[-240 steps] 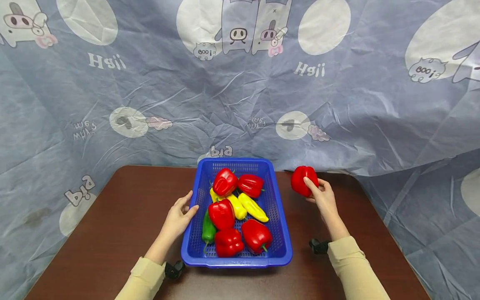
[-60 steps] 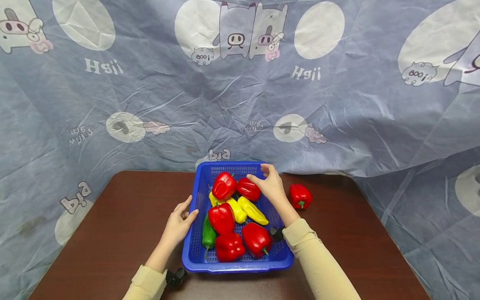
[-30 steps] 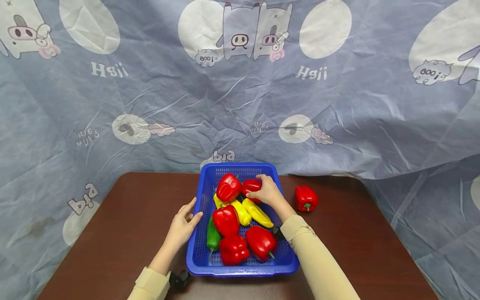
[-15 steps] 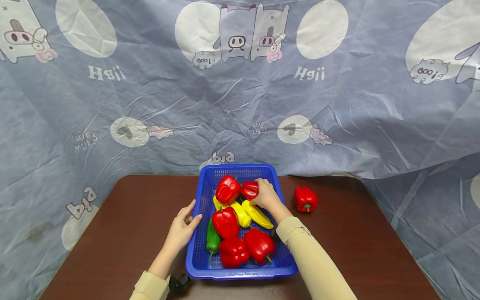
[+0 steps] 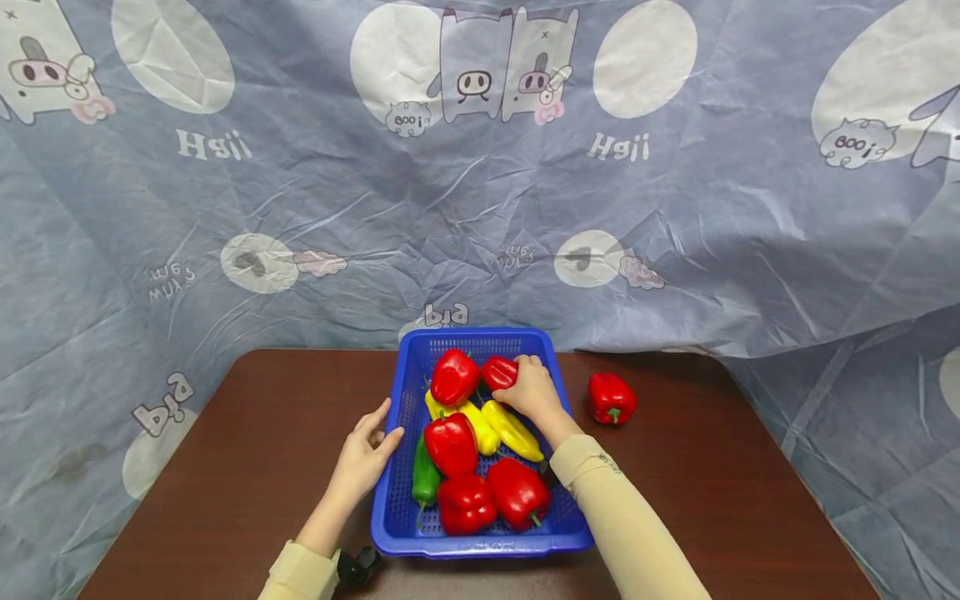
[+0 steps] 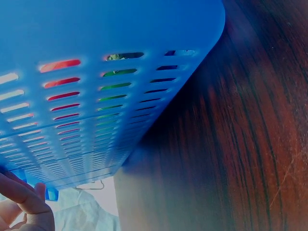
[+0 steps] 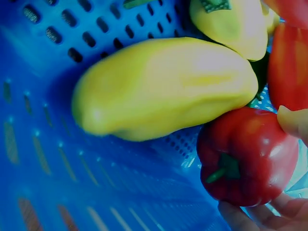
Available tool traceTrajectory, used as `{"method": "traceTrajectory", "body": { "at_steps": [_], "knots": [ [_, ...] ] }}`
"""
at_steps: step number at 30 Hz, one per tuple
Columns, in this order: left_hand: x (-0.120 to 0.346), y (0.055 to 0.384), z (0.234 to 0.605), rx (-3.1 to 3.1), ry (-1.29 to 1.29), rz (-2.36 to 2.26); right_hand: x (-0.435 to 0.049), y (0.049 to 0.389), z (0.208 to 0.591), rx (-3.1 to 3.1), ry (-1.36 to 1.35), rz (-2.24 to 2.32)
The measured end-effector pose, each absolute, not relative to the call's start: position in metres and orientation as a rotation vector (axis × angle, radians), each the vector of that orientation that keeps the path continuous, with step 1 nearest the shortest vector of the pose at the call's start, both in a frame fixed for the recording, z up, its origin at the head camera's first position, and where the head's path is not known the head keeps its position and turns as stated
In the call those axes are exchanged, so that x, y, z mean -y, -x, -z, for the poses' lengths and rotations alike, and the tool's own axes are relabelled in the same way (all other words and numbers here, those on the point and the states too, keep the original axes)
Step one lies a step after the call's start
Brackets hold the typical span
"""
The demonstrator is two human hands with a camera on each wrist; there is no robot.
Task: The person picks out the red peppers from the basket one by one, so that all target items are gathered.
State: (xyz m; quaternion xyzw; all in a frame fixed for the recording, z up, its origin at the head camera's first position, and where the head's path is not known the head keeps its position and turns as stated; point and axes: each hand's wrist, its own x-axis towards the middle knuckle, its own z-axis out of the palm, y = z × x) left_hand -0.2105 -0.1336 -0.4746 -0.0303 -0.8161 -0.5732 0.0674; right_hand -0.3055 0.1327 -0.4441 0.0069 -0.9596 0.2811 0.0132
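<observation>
A blue perforated plastic basket (image 5: pixel 480 547) holds several red bell peppers, yellow peppers and a green pepper (image 5: pixel 426 477). My left hand (image 5: pixel 358 454) holds the basket's left rim, thumb over the edge; in the left wrist view its bent fingers (image 6: pixel 26 202) show beside the outer wall. Inside the back right part of the basket, my right hand (image 5: pixel 534 393) grips a red bell pepper (image 5: pixel 498 373). The right wrist view shows this red bell pepper (image 7: pixel 248 154) between thumb and fingers, its green stem facing the camera, next to a long yellow pepper (image 7: pixel 163 89).
Right of the basket, one red bell pepper (image 5: pixel 611 398) lies on the brown table (image 5: pixel 697 483). A blue-grey printed cloth (image 5: pixel 480 192) hangs behind the table. Inside the basket, another red bell pepper (image 5: pixel 455 377) sits left of the gripped one.
Since the oldest frame, a red bell pepper has been set down on the table at right. My right hand has moved into the basket and taken hold of another. My left hand stays put.
</observation>
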Motion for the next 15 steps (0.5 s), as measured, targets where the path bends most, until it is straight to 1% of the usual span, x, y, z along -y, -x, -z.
{"method": "traceTrajectory", "body": {
  "at_steps": [6,15],
  "knots": [
    [0.133,0.209,0.472,2.465,0.083,1.744,-0.134,0.304,0.439,2.926,0.070,-0.929],
    [0.133,0.212,0.476,2.501,0.054,1.704,-0.141,0.295,0.418,2.823,0.144,-1.048]
  ]
}}
